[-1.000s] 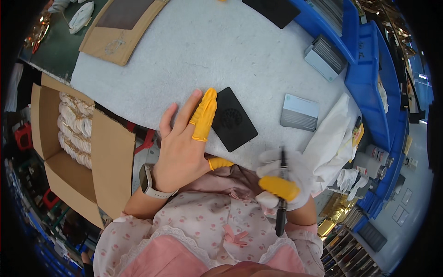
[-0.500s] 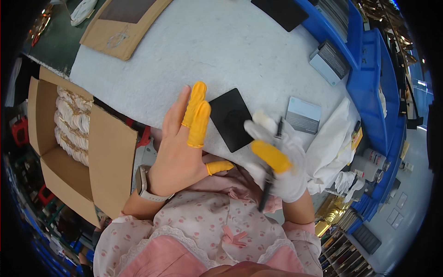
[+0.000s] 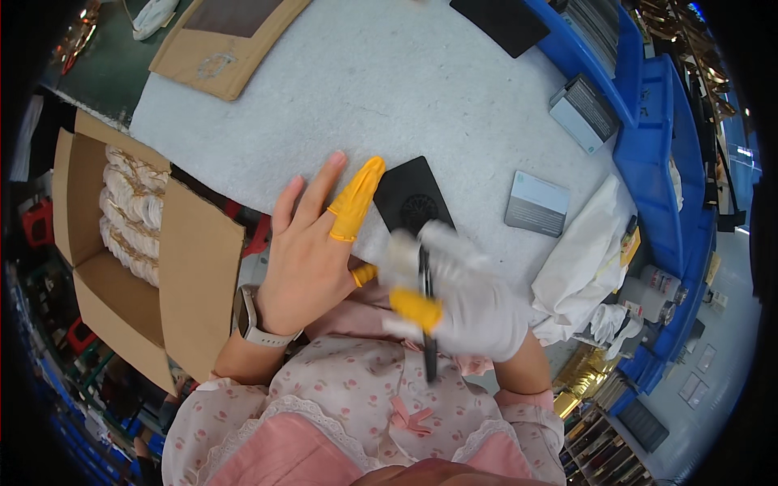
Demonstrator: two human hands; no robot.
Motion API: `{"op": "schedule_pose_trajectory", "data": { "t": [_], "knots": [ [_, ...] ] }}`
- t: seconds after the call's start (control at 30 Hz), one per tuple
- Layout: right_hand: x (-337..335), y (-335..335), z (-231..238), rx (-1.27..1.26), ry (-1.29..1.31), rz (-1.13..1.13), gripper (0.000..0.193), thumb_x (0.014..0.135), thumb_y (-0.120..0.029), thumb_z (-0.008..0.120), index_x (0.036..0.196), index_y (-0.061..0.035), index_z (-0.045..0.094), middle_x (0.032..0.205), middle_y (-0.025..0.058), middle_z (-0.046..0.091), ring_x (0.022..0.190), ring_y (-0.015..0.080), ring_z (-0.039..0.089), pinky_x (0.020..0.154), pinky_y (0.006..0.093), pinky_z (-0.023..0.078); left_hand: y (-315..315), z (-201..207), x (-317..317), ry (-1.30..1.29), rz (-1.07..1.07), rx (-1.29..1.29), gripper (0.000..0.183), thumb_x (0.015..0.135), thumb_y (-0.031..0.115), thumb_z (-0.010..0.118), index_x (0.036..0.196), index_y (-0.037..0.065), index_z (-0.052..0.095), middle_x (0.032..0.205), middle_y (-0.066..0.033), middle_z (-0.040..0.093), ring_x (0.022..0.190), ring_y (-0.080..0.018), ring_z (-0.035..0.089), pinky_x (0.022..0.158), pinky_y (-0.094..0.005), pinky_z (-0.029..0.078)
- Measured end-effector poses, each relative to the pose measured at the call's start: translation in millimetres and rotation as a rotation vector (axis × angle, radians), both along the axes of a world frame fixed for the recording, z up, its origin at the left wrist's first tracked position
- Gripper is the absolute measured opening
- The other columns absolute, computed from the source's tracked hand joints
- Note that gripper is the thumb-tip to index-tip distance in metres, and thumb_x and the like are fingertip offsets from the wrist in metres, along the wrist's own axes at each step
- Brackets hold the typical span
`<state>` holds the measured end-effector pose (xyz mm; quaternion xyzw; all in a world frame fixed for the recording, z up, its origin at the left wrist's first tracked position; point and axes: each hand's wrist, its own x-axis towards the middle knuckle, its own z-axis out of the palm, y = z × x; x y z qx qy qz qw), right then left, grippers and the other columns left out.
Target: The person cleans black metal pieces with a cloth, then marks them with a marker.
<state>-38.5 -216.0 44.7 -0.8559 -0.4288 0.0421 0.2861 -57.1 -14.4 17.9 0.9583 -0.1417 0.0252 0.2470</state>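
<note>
A flat black card point(image 3: 415, 188) with a round emblem lies on the white cloth. My left hand point(image 3: 301, 243), bare except for yellow finger cots, rests beside the card's left edge with fingers stretched out. It appears to hold nothing, though its thumb is partly hidden. In a white glove with a yellow finger cot, my right hand point(image 3: 474, 304) grips a slim black pen point(image 3: 429, 356). The glove is over the card's near end, which it hides. Motion blurs its fingertips, and whether the pen touches the card cannot be made out.
A pale blue-and-grey card box point(image 3: 537, 202) and a crumpled white cloth point(image 3: 577, 255) lie to the right. Blue bins point(image 3: 660, 154) line the right edge. An open cardboard box point(image 3: 198, 267) of white bundles stands left. Far off are a brown folder point(image 3: 219, 61) and another black sheet point(image 3: 502, 23).
My right hand has moved left with the pen, over the near end of the card. The fingers of my left hand have spread and shifted slightly.
</note>
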Motion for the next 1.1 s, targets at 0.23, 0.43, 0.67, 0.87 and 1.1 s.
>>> {"op": "schedule_pose_trajectory", "data": {
  "t": [0.23,0.43,0.67,0.87,1.1],
  "knots": [
    [-2.4,-16.8,7.2,0.243,-0.008,-0.192,0.028,0.073,-0.027,0.070,0.087,-0.0038,0.062,0.097,0.0137,0.064,0.095,0.0364,0.060,0.076,0.0435,0.050,-1.0,2.3,0.1,-0.013,0.009,-0.005,0.068,0.057,0.012,0.073,0.121,0.005,0.051,0.120,-0.0075,0.054,0.130,-0.0245,0.035,0.103,-0.0455,0.022],
    [-7.8,-0.8,9.2,0.161,0.123,0.156,0.032,0.075,-0.032,0.067,0.090,-0.0041,0.062,0.094,0.0140,0.063,0.084,0.0333,0.061,0.076,0.0420,0.050,0.4,-0.3,0.1,-0.029,0.019,0.016,0.068,0.057,0.010,0.071,0.122,0.005,0.051,0.113,-0.0077,0.057,0.129,-0.0247,0.037,0.103,-0.0455,0.023],
    [3.3,-35.1,2.1,0.679,0.599,0.114,0.030,0.080,-0.032,0.065,0.090,-0.0043,0.058,0.085,0.0076,0.055,0.070,0.0189,0.055,0.060,0.0318,0.047,-0.6,1.1,-0.3,-0.034,0.021,-0.022,0.061,0.059,0.010,0.070,0.118,0.005,0.054,0.111,-0.0084,0.057,0.128,-0.0246,0.037,0.102,-0.0453,0.023],
    [-16.8,23.7,3.0,1.030,0.842,-0.727,0.017,0.079,-0.002,0.062,0.094,-0.0010,0.055,0.083,0.0076,0.059,0.072,0.0140,0.059,0.064,0.0259,0.047,2.1,-4.7,-0.2,-0.053,-0.027,0.083,0.074,0.062,0.020,0.074,0.127,0.002,0.045,0.130,-0.0185,0.046,0.127,-0.0273,0.037,0.104,-0.0449,0.019],
    [-9.8,11.8,-17.9,0.651,0.423,-0.527,0.014,0.075,-0.003,0.064,0.086,-0.0036,0.056,0.078,0.0095,0.059,0.067,0.0193,0.059,0.060,0.0274,0.047,-0.1,-1.6,0.0,-0.050,0.007,0.027,0.067,0.060,0.012,0.071,0.123,0.004,0.049,0.116,-0.0129,0.053,0.128,-0.0261,0.038,0.103,-0.0448,0.021]
  ]
}}
